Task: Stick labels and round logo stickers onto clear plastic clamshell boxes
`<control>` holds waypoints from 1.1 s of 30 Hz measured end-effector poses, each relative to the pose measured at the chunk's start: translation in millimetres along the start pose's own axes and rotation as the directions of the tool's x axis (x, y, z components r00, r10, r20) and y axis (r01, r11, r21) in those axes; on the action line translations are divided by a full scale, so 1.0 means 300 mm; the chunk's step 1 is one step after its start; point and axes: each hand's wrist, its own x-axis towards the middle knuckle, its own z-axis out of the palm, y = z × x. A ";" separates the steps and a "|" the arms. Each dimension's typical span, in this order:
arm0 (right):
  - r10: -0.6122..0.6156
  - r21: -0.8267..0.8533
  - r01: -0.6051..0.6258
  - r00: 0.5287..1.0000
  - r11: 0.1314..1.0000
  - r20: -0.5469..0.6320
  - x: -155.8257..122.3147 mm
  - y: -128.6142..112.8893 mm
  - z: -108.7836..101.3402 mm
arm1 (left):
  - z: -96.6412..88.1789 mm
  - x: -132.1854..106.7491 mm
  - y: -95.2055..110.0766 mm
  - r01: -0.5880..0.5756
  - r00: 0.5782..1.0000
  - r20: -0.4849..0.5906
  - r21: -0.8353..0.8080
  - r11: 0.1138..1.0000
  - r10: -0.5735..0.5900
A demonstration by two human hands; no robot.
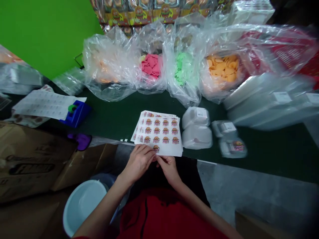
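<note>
Sheets of burger stickers (161,131) lie in a loose stack at the table's near edge. My left hand (141,159) rests on the top sheet's lower left part, its fingers bent together beside the lowest burger sticker (156,148). My right hand (169,168) pinches at the sheet's near edge, thumb and finger meeting the left fingertips. Whether a sticker is lifted between the fingertips is hidden. Just right of the sheets stand clear plastic clamshell boxes (196,136), one with a white label. Farther right, a small open clamshell box (233,146) bears a burger sticker.
Plastic bags hold pink pieces (152,66), green pieces (183,68) and orange pieces (223,68) along the back. Stacked clear trays (269,103) stand at the right. A blue tape dispenser (77,114) sits at the left; a pale blue basin (83,205) is below the table.
</note>
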 end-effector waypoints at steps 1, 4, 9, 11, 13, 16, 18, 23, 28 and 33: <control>-0.009 -0.016 0.009 1.000 1.000 0.001 0.002 -0.004 0.002 | 0.002 0.004 -0.005 -0.015 1.000 0.001 0.002 1.000 0.015; -0.024 -0.039 0.024 1.000 0.999 0.001 0.005 -0.012 0.008 | 0.014 0.020 -0.024 -0.061 0.998 0.015 -0.015 0.998 0.061; 0.002 -0.017 -0.003 0.999 1.000 -0.037 0.012 0.008 0.017 | 0.034 0.033 -0.047 -0.012 0.999 -0.041 -0.106 0.994 0.008; 0.033 0.000 -0.033 0.998 0.999 -0.049 0.016 0.024 0.019 | 0.033 0.038 -0.054 0.093 0.987 -0.115 -0.178 0.980 -0.115; 0.070 0.012 -0.070 0.997 0.997 -0.043 0.015 0.030 0.015 | 0.025 0.043 -0.057 0.218 0.937 -0.218 -0.247 0.944 -0.274; 0.145 -0.001 -0.146 0.988 0.989 0.051 -0.005 -0.001 -0.001 | 0.007 0.041 -0.047 0.339 0.823 -0.365 -0.299 0.892 -0.435; 0.202 -0.027 -0.201 0.963 0.979 0.178 -0.030 -0.049 -0.014 | 0.002 0.025 -0.024 0.327 0.804 -0.418 -0.283 0.902 -0.423; 0.137 0.121 -0.171 0.959 0.978 0.248 -0.071 -0.168 -0.034 | 0.033 -0.037 0.070 0.175 0.908 -0.365 -0.117 0.978 -0.206; 0.061 0.158 -0.094 0.977 0.983 0.203 -0.062 -0.190 -0.065 | 0.020 -0.029 0.131 0.085 0.943 -0.302 -0.191 0.978 -0.141; -0.065 -0.018 0.072 0.963 0.997 0.262 -0.077 -0.216 -0.114 | -0.062 0.069 0.133 0.189 0.917 -0.223 -0.484 0.854 -0.329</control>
